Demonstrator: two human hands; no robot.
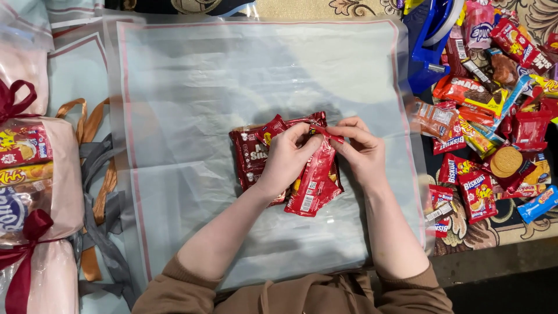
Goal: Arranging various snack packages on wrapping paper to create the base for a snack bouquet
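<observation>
Centrally, on a translucent plastic sheet (192, 104) edged in pink, lies a small heap of dark red snack packets (256, 154). Both hands meet above it: left hand (288, 160) and right hand (363, 151) have fingers pinched on a long red wrapper (314, 180), its long axis running from the fingertips back toward the person. A pile of mixed snacks (494, 110) crowds the right edge; ribbon-tied bundles (32, 192) stand left.

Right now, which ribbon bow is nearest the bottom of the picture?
The dark red bow on the lower wrapped bundle at the left edge. The other dark red bow sits higher, near the top left.
</observation>
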